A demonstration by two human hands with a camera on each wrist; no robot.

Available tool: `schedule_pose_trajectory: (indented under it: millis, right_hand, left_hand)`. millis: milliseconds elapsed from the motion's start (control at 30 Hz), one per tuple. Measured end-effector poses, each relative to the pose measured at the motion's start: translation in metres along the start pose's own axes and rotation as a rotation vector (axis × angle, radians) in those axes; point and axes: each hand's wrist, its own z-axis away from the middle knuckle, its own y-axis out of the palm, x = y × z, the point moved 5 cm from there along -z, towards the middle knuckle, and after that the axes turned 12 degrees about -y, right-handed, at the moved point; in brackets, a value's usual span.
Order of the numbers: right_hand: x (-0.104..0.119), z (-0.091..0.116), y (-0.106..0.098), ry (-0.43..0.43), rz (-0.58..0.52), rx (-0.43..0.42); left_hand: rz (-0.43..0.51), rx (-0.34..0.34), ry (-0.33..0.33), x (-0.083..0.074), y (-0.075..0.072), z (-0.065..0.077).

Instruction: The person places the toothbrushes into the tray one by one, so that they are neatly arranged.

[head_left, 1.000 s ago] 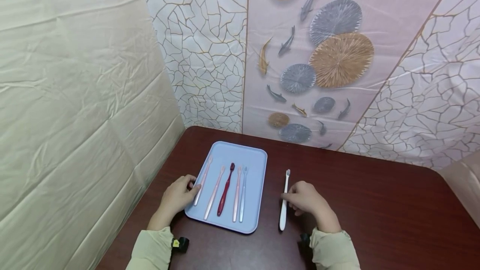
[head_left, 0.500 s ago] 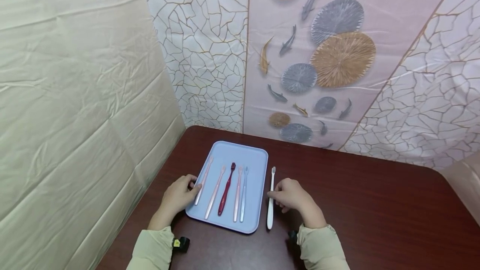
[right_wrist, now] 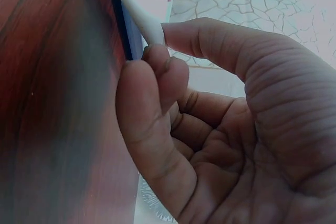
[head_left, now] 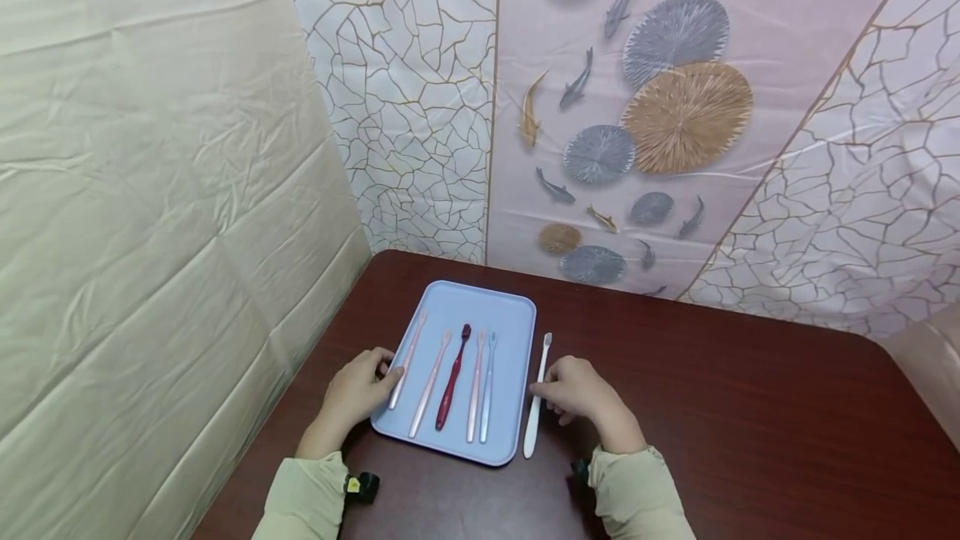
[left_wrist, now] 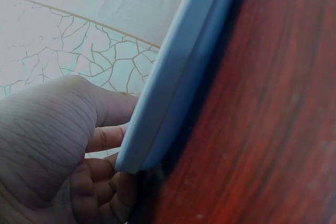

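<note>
My right hand (head_left: 581,392) pinches a white toothbrush (head_left: 536,413) between thumb and fingertips, just off the right edge of a light blue tray (head_left: 480,297). Its bristle head points away from me. In the right wrist view, the toothbrush handle (right_wrist: 137,4) runs up from the fingertips. My left hand (head_left: 357,390) grips the tray's left edge, thumb over the rim and other fingers at its side and underneath, as the left wrist view of the tray wall (left_wrist: 165,93) shows. On the tray lie a dark red toothbrush (head_left: 448,394) and several pale pink and bluish toothbrushes, roughly side by side.
The tray stands on a dark red-brown wooden table (head_left: 735,407). A cream fabric wall (head_left: 187,232) rises along the left side, and a patterned curtain (head_left: 600,107) hangs behind the table's far edge.
My right hand has moved left with the white toothbrush, from well right of the tray to close beside its right edge, and the handle leans slightly more. The left hand and tray stay put.
</note>
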Motion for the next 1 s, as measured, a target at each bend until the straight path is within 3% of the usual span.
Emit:
schedule_pose_trajectory:
  millis: [367,733,1000]
  right_hand:
    - [0.008,-0.01,0.004,-0.011,0.038,0.009]
    - [0.034,-0.027,0.001,-0.035,0.071,0.023]
    - [0.032,-0.039,0.015,-0.001,0.056,0.044]
  left_hand:
    - [0.001,-0.002,0.0,0.0,0.0,-0.001]
    - [0.005,-0.005,0.004,0.001,-0.001,-0.002]
    - [0.001,0.0,0.0,0.001,0.0,-0.002]
